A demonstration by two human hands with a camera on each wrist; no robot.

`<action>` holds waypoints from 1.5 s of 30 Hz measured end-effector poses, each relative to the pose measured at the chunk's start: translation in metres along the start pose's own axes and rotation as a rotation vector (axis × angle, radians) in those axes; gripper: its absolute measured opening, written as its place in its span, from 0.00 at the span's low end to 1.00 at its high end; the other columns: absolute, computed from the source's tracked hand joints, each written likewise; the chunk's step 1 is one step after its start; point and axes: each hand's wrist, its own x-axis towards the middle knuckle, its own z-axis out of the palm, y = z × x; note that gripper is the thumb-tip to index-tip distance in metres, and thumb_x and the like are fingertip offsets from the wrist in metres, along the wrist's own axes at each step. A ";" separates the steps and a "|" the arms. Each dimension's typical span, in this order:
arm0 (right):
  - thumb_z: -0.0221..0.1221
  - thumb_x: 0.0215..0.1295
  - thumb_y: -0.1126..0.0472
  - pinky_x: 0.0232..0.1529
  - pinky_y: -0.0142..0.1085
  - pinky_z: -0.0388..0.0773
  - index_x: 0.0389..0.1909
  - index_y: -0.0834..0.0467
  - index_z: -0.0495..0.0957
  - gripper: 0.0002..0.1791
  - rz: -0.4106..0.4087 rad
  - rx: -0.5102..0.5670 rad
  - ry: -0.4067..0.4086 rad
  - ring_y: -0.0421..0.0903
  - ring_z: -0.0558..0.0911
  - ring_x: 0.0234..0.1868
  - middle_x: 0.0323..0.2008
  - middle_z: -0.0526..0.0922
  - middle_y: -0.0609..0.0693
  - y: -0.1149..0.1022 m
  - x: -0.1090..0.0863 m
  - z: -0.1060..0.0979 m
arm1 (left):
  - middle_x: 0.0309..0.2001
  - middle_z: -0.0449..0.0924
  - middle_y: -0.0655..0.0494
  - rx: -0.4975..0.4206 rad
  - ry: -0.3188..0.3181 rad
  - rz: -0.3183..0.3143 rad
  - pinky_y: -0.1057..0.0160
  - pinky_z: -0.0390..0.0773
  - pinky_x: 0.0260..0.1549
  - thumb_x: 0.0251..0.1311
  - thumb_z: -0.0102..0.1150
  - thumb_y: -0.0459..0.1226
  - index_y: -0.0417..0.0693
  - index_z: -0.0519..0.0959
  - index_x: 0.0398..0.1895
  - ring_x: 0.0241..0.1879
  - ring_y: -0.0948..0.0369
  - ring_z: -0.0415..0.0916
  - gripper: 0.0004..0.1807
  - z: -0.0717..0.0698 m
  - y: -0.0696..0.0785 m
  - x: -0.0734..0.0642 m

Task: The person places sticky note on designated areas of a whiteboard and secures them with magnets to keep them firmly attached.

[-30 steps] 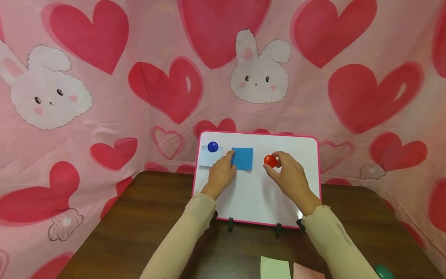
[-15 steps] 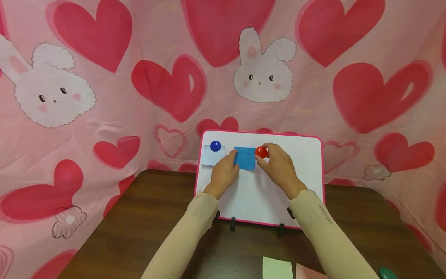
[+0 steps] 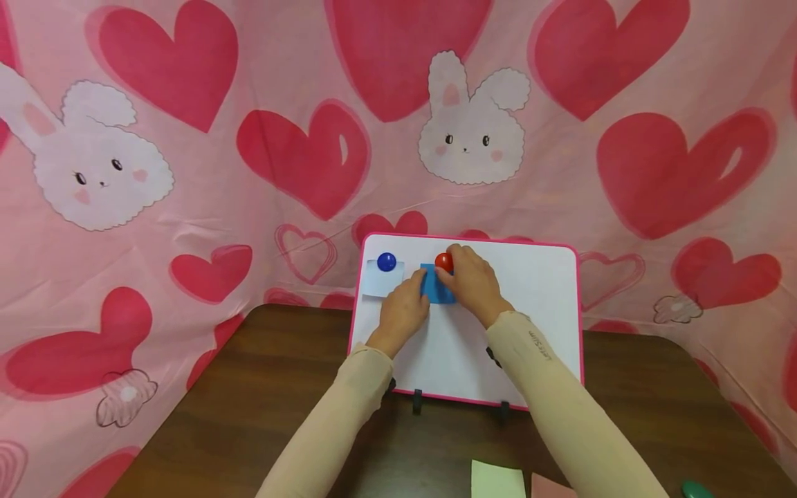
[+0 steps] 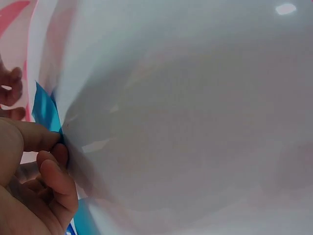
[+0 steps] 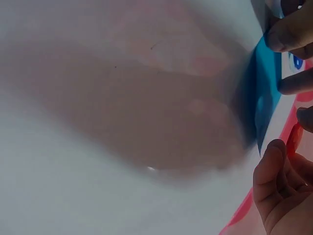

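A whiteboard with a pink rim stands tilted on the table. My left hand holds a blue sticky note by its left edge against the board, thumb and fingertips together at that edge in the left wrist view. Between the thumb and fingers of my right hand is a round red magnet, pinched over the note's upper part. In the right wrist view the magnet shows edge-on beside the blue note. My right hand covers the note's right side in the head view.
To the left, a round blue magnet sits on a pale blue note on the board. A pale green note, a pink note and a green magnet lie nearer on the table. Heart-patterned cloth surrounds it.
My right hand has carried the red magnet leftward and slightly up across the board, from beside the blue note to its top. The left hand stays at the note's left edge.
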 end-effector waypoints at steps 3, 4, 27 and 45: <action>0.67 0.67 0.53 0.51 0.50 0.80 0.58 0.64 0.72 0.26 0.004 -0.022 -0.023 0.57 0.80 0.47 0.46 0.79 0.61 0.000 0.005 0.005 | 0.60 0.79 0.46 0.007 -0.002 -0.002 0.51 0.79 0.52 0.73 0.55 0.38 0.46 0.65 0.75 0.53 0.51 0.81 0.29 0.001 0.000 0.000; 0.67 0.67 0.53 0.51 0.50 0.80 0.57 0.64 0.72 0.26 0.010 -0.026 -0.031 0.57 0.79 0.46 0.46 0.79 0.61 0.001 0.006 0.006 | 0.59 0.80 0.46 0.006 -0.004 -0.005 0.51 0.79 0.52 0.73 0.55 0.38 0.46 0.65 0.75 0.53 0.52 0.81 0.29 0.001 0.001 0.000; 0.66 0.68 0.54 0.50 0.51 0.81 0.59 0.61 0.73 0.25 -0.057 -0.094 -0.011 0.58 0.80 0.45 0.47 0.78 0.62 0.011 0.008 0.018 | 0.60 0.79 0.46 0.023 -0.002 0.020 0.52 0.78 0.54 0.74 0.54 0.38 0.46 0.64 0.76 0.55 0.51 0.79 0.29 0.000 0.000 -0.001; 0.65 0.68 0.53 0.53 0.55 0.79 0.69 0.61 0.68 0.33 0.006 -0.069 -0.035 0.60 0.80 0.53 0.55 0.78 0.63 0.014 -0.006 0.005 | 0.57 0.79 0.45 0.037 -0.001 0.001 0.50 0.79 0.52 0.74 0.52 0.38 0.49 0.64 0.76 0.51 0.50 0.80 0.29 -0.001 -0.002 -0.002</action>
